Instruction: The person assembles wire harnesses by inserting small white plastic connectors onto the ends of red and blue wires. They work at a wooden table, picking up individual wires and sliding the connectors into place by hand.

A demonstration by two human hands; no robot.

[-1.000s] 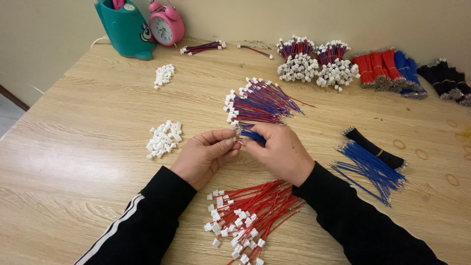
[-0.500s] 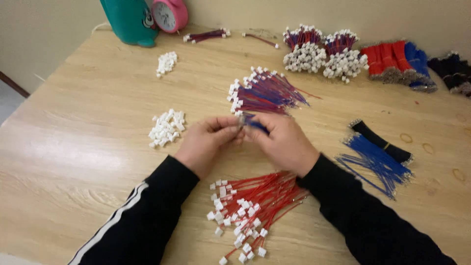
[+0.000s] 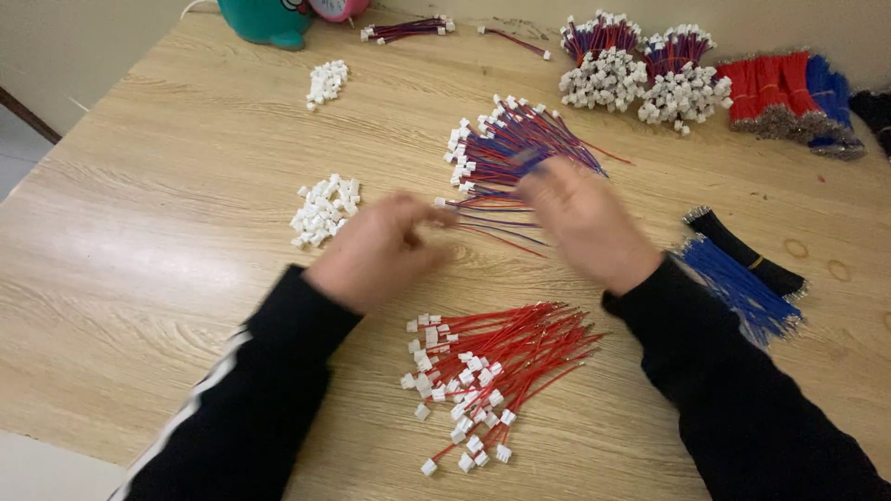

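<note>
The left hand and right hand are hovering, blurred, just in front of the red-and-blue connector wires; whether either grip is clamping a wire I cannot tell. Behind that pile, finished bundles are sitting. Loose white housings, red wires and blue wires are waiting on the worktop.

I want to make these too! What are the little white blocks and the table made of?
The little white blocks look like hard plastic: small, moulded and evenly white, with a faint sheen. The table looks like wood or a wood-look laminate: pale, with wavy grain lines and a smooth, slightly shiny top. Which of the two cannot be told.
</note>
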